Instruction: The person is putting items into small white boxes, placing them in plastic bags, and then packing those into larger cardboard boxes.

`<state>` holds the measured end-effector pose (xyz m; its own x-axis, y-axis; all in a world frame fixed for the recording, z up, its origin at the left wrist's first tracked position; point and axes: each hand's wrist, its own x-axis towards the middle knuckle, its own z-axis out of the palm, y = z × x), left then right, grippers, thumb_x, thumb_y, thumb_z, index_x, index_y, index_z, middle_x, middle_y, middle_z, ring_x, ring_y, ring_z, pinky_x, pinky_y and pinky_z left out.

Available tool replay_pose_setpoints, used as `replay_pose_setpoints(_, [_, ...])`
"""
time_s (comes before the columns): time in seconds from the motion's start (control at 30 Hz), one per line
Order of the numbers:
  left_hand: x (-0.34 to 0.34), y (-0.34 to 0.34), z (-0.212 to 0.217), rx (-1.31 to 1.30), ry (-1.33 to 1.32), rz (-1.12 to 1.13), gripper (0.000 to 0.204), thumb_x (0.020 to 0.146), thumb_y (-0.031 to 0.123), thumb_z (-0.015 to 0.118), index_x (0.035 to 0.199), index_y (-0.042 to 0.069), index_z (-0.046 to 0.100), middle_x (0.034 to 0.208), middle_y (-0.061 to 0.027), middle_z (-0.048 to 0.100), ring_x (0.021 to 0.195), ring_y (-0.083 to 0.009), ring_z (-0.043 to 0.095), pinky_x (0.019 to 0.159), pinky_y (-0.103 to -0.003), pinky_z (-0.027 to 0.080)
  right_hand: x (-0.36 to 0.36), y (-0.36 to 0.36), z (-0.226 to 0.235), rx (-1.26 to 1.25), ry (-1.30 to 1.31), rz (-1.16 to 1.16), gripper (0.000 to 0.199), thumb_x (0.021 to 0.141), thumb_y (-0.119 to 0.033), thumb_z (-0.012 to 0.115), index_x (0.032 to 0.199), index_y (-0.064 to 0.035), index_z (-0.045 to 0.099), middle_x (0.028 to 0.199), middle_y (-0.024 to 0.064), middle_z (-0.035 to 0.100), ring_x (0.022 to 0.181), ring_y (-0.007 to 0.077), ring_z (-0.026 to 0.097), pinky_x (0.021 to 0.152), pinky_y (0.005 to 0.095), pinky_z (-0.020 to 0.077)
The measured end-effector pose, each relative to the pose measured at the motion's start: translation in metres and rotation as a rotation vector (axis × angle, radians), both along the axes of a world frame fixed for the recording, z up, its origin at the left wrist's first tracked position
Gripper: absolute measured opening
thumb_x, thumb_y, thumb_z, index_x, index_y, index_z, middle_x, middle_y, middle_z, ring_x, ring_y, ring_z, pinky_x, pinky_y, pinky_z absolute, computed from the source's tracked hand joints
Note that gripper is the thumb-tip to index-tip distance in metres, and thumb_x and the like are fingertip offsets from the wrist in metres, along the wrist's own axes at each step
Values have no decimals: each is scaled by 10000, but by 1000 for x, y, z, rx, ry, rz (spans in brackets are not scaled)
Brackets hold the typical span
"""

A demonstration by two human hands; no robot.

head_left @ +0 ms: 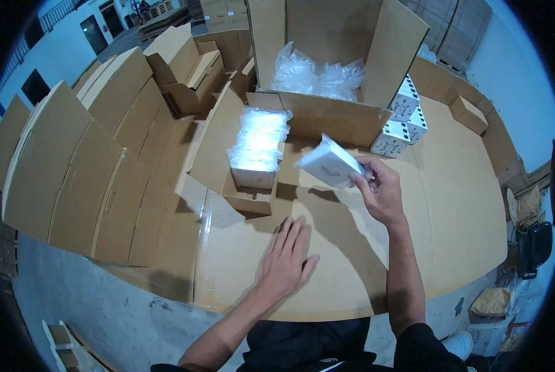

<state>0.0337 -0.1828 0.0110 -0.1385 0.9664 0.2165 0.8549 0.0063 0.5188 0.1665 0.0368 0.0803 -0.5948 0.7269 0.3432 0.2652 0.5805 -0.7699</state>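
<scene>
Cardboard sheeting (pixel 352 260) covers the work surface, and the left hand (pixel 286 257) lies flat on it, fingers spread and holding nothing. Further out, the right hand (pixel 380 192) is raised above the sheeting, fingers closed on one corner of a small white box (pixel 330 164) tilted in the air. Just left of that box, a small open carton (pixel 240 180) holds plastic-wrapped packs (pixel 259 139). Behind stands a large open carton (pixel 333 68) with crumpled clear plastic (pixel 317 74) inside, and stacked white boxes (pixel 401 121) touch its right side.
</scene>
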Motion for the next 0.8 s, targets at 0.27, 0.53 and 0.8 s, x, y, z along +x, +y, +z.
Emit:
replay_pose_setpoints(0.27, [10,-59,18,-185,132,111,696,943,392,638,1529,77,433,1606,-139,374,1465,-417,326,1192,-587,263,-68,-28,-8,-358,451,231,228,959,37,655,1179,59,597,1029,90,681,936,125,667,815,271,565])
replay_pose_setpoints(0.53, [9,-60,16,-148,103,126,658,932,377,651,1500,95,478,1584,-139,406,1459,-420,337,1187,-583,269,-95,-43,10,-234,202,294,226,913,-60,721,1103,15,625,917,184,690,886,207,701,792,340,553])
replay_pose_setpoints(0.8, [7,-58,21,-146,130,127,602,950,390,621,1456,82,510,1537,-129,448,1417,-398,384,1160,-563,311,-115,-51,30,349,-132,393,233,900,-24,679,1121,3,608,1023,192,660,923,389,661,803,464,539])
